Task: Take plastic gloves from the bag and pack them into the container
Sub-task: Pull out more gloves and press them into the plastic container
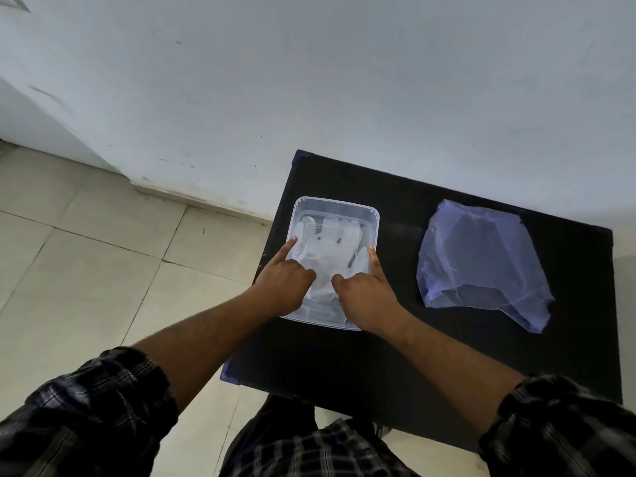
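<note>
A clear rectangular plastic container (335, 205) sits on the left part of a black table (395, 339). Crumpled transparent plastic gloves (330, 246) lie inside it. My left hand (284, 280) rests at the container's left side, index finger stretched along the left wall, other fingers curled. My right hand (364, 294) is at the right side, index finger stretched along the right wall. Both hands press on the gloves from the near end. A flattened bluish translucent plastic bag (481, 263) lies on the table to the right, apart from both hands.
The table stands against a pale wall (309, 80). Beige floor tiles (103, 253) spread to the left. The table's left edge runs just beside the container. My checked sleeves and shirt fill the bottom of the view.
</note>
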